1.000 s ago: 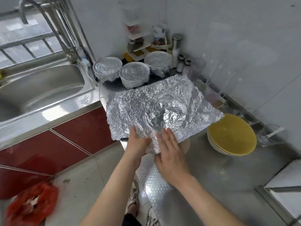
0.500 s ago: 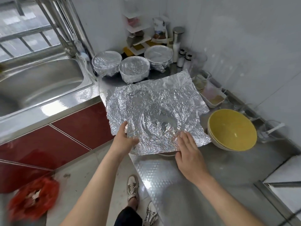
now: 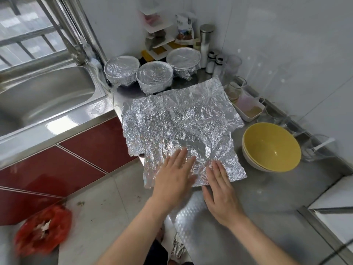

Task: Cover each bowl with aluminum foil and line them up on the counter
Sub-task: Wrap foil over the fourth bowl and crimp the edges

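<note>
Foil (image 3: 177, 121) lay loose over a hidden bowl at twelve o'clock as we pressed left hand (image 3: 172, 180) and right hand (image 3: 221, 192) flat, fingers straight; folding its edges down seemed next.

The person's two forearms are bare right up to the edge of the picture. The left hand (image 3: 174, 178) and the right hand (image 3: 219, 192) are bare too. Lower down there is some dark cloth (image 3: 155, 252) on a leg. Next to it is a pale shoe (image 3: 178, 249) with laces, blurry and half hidden.
</note>
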The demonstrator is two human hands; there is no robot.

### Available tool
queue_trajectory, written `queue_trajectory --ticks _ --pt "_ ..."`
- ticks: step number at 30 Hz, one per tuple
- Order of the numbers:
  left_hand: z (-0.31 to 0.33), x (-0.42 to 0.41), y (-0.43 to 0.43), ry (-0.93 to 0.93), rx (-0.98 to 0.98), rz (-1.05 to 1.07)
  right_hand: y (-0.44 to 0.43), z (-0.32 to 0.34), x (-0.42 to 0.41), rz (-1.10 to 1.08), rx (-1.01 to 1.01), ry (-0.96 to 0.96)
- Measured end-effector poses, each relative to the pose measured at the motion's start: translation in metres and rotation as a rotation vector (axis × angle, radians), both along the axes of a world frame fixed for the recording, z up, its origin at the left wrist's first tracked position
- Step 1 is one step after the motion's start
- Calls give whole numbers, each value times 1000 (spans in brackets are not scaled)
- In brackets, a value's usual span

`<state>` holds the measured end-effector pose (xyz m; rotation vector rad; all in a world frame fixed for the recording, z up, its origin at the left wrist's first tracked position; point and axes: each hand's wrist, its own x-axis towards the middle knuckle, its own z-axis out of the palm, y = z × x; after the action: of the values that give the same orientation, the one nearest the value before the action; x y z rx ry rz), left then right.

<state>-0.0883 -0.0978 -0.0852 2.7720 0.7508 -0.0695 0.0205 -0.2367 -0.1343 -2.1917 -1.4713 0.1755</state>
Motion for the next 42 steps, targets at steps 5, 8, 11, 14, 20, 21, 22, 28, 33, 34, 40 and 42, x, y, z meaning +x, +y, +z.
queue_trajectory --ticks 5,8,11,14,20,21,22,28,33,34,40,42 --pt "-27 -3 -4 23 -10 -36 -10 7 4 -66 36 16" --pt "-28 -4 -4 6 1 -51 -5 16 21 -261 56 1" --pt "-29 -6 -5 -14 -12 -52 9 22 46 -444 36 134" --pt "-27 -7 -7 -20 -4 -56 17 33 69 -546 87 395" --pt "-22 -5 -7 -16 11 -70 17 40 72 -494 186 298" --pt "-21 -4 -7 -16 -2 -68 16 38 70 -474 197 283" --pt "-21 -5 -6 -15 -13 -66 16 35 68 -451 197 271" --pt "-21 -16 1 -50 0 -28 27 30 65 -471 25 658" --pt "-21 -25 8 -70 36 -18 40 14 66 -550 -28 1066" --pt "-22 -27 9 -76 39 -14 42 12 65 -544 -35 1089" --pt "-21 -24 2 -124 41 -24 48 24 81 -496 14 1151" --pt "-23 -25 0 -167 61 -62 43 24 87 -474 -18 1177"
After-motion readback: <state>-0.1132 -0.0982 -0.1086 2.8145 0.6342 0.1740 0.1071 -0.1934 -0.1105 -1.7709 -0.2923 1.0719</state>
